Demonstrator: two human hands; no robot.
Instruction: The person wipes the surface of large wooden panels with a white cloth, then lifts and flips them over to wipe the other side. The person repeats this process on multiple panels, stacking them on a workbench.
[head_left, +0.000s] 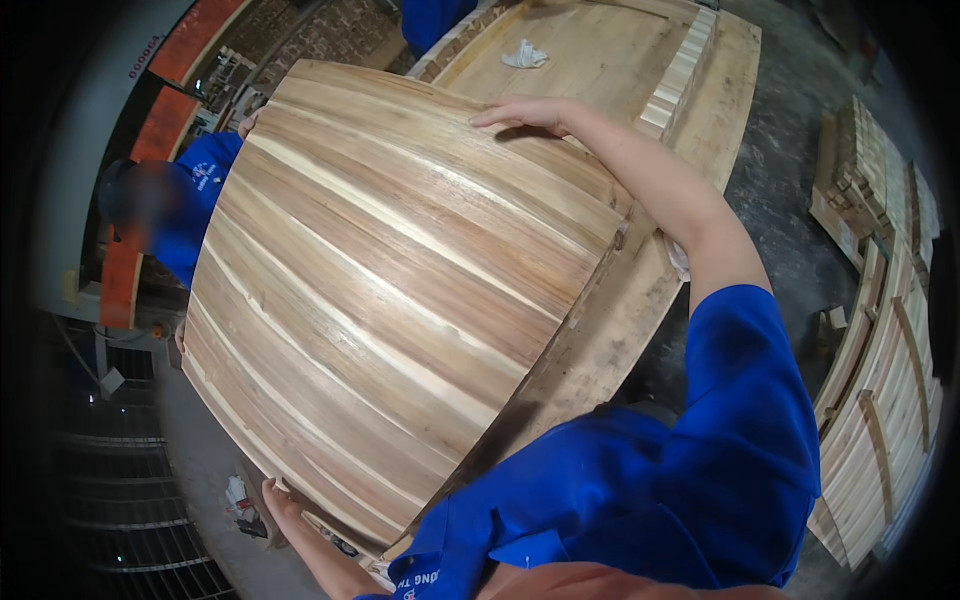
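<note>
A large wooden panel (400, 290) made of light and brown strips fills the middle of the view. At its near left corner my left hand (283, 500) is closed on the edge, the thumb showing and the other fingers hidden beneath. My right arm reaches across to the far edge, where my right hand (530, 114) lies against the panel with its fingers stretched out over the top face. On the left side a co-worker's hand (249, 123) touches the panel's upper left corner, and another co-worker's hand (180, 337) is at the left edge lower down.
Under and beyond the panel lies a wooden board (735, 95), bearing a stack of strips (682, 75) and a crumpled white cloth (525, 54). A co-worker in blue (205, 190) stands at left beside orange machine parts (165, 130). Stacked timber (880, 430) lies at right.
</note>
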